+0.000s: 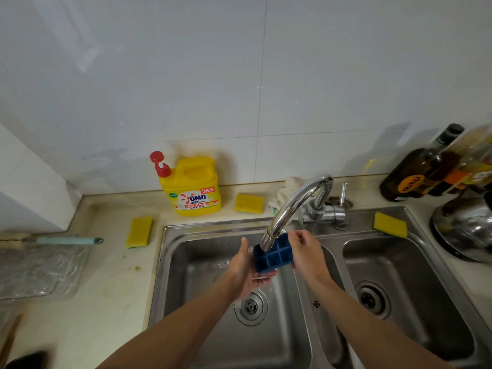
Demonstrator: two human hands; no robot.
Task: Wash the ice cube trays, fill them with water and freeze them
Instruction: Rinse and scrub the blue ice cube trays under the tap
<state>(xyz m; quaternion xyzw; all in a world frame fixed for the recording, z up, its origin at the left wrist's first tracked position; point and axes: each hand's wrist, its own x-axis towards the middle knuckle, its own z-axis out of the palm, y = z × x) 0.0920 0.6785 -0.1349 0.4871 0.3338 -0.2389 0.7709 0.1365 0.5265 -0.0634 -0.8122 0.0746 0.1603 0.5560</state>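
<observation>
Only one blue ice cube tray (275, 255) in sight. It looks like soft matte plastic with a grid of square cells, tilted right under the mouth of the faucet (292, 203), a curved shiny chrome spout that hides some cells, so I can't count them. The left hand (246, 270) lies under the tray's near-left end, fingers nearly straight, cradling it with the thumb up. The right hand (306, 251) has its fingers curled, pinching the tray's right edge.

Below the faucet there's a brushed steel double sink (170, 262) with two basins and two round drains; the tray hangs over the left one, which is wet.

There are three yellow rectangular sponges: one far left of the faucet (139, 232), one just left behind it (249, 203), and one to its right on the sink rim (390, 225). A yellow detergent jug (193, 187) with a red pump stands left of the faucet by the wall, and a crumpled whitish cloth (285, 193) sits right behind it. A dark glass bottle (415, 171) stands far right.
</observation>
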